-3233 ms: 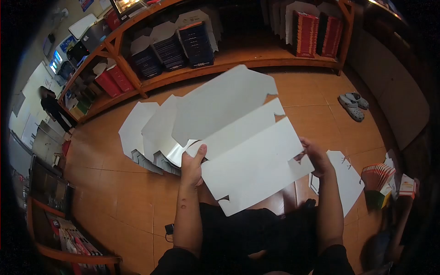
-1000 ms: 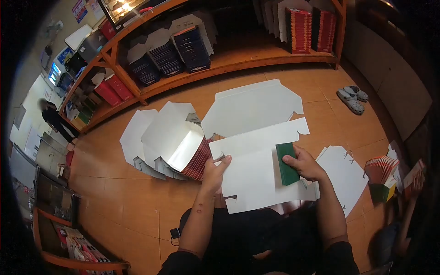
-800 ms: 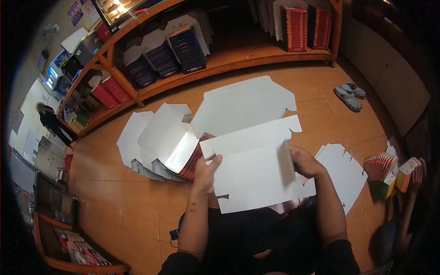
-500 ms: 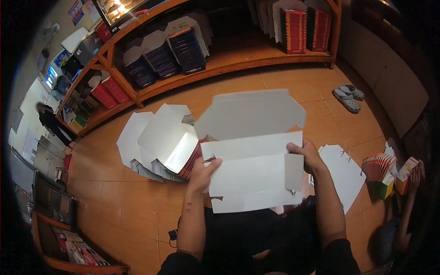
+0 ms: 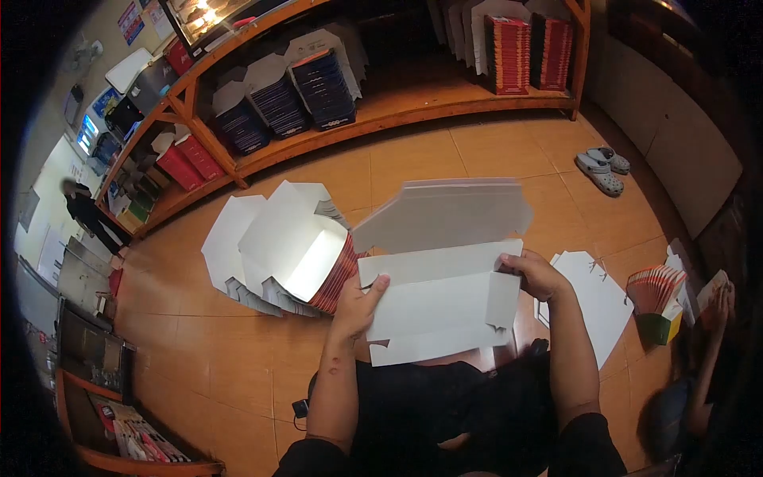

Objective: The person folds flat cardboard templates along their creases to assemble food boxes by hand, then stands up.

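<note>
Between my hands is a partly folded cardboard box (image 5: 433,306), its white inside facing me and its broad flap raised at the far side. My left hand (image 5: 358,306) grips its left edge, thumb on the inner face. At the right edge my right hand (image 5: 534,274) pinches it near the upper corner, beside a small folded side tab. Just left of my left hand stands a nested stack of folded boxes (image 5: 278,238), white inside with red outer walls. Flat white cardboard sheets (image 5: 590,306) lie on the floor right of my right forearm.
A wooden shelf (image 5: 397,111) at the back holds blue box stacks (image 5: 322,87) and red box stacks (image 5: 509,56). Grey clogs (image 5: 602,170) lie at right. Another person's hand (image 5: 719,298) holds a carton near a green-and-red box stack (image 5: 656,302). Someone stands far left (image 5: 91,211).
The box in my hands has tilted, its raised flap now lower and seen more edge-on. My right hand has shifted slightly down. The other person's carton at right has turned.
</note>
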`<state>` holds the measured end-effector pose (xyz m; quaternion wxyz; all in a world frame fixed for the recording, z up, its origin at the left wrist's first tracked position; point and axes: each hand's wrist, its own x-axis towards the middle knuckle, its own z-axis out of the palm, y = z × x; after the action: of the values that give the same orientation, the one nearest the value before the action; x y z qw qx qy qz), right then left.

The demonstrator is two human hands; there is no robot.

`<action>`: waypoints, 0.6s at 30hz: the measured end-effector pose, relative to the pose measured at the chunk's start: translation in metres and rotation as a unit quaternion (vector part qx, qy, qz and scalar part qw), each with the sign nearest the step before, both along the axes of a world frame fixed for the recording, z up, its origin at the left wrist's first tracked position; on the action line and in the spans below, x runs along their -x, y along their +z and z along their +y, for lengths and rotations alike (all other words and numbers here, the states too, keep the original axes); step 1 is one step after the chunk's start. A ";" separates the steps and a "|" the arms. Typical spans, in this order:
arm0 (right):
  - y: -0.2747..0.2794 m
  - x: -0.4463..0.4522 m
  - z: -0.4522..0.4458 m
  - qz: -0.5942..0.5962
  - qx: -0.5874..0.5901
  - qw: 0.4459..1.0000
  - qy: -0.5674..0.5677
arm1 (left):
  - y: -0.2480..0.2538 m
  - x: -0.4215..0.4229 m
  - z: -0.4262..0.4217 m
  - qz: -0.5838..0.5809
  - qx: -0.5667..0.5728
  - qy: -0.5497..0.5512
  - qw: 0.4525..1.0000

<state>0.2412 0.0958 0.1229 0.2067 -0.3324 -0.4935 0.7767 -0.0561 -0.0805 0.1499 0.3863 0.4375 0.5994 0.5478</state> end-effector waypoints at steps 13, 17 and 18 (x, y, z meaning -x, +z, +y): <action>-0.007 0.034 -0.024 -0.171 -0.365 0.888 -0.222 | 0.005 -0.013 -0.004 0.080 0.000 0.028 0.996; -0.012 0.043 -0.035 -0.268 -0.443 0.795 -0.316 | 0.002 -0.049 -0.002 0.185 -0.023 0.040 0.982; -0.015 0.044 -0.036 -0.288 -0.488 0.748 -0.345 | 0.006 -0.062 -0.002 0.206 -0.055 0.035 0.976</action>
<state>0.1969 0.0602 0.1080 0.4425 -0.5418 -0.6934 0.1728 0.0058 -0.0829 0.1562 0.2105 0.5400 0.6502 0.4913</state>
